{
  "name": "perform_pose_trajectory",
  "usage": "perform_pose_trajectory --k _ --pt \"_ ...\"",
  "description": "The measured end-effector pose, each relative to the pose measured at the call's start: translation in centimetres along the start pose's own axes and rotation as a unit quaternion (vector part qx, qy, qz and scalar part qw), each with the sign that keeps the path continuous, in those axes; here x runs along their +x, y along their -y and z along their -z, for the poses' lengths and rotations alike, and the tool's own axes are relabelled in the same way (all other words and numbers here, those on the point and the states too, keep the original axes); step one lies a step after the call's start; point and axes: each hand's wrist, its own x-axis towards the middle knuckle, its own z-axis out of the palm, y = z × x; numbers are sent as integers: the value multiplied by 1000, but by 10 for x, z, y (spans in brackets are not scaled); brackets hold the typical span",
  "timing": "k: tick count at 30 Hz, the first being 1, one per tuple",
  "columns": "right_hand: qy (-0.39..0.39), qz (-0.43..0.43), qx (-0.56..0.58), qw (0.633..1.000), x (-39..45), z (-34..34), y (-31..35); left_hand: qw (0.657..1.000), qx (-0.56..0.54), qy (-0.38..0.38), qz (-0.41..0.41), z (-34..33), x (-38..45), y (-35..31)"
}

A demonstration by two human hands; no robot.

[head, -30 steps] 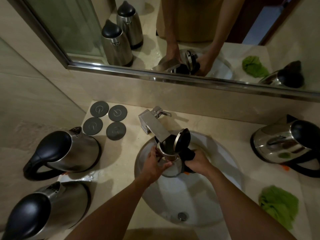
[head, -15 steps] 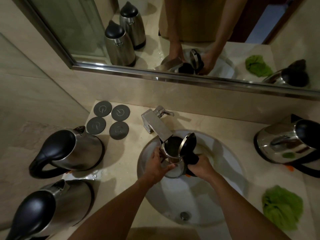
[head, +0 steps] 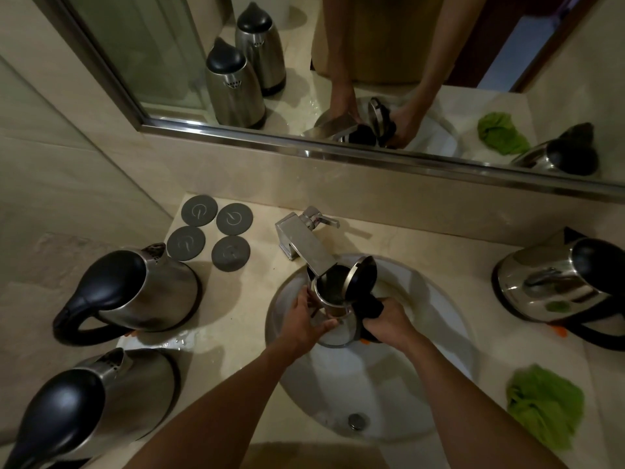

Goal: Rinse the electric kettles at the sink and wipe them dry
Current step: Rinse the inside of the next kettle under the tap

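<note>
As both hands' grip clamps it: steel kettle [head: 334,319], black lid [head: 363,277] up, under tap [head: 304,245].

Both forearms bare from bottom edge of frame up to wrists, no sleeves in view. No watch, strap or bracelet on either wrist. Left hand [head: 306,319] bare, no glove, no ring visible on the fingers [head: 326,324] that show. Right hand [head: 389,321] also bare, no glove; knuckles show, no ring seen there. Nails too small/dark to tell. Mirror reflection shows the person's torso in a plain tan/mustard garment, cut off at top, w/ both arms bare below it; garment type can't be told. Lighting dim, so fine detail unclear.
</note>
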Motion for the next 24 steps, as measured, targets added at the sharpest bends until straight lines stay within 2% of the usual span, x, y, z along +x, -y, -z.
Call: perform_pose_trajectory --k 24 --pt "17 3 -24 1000 1 -4 0 1000 -20 4 -10 6 -10 -2"
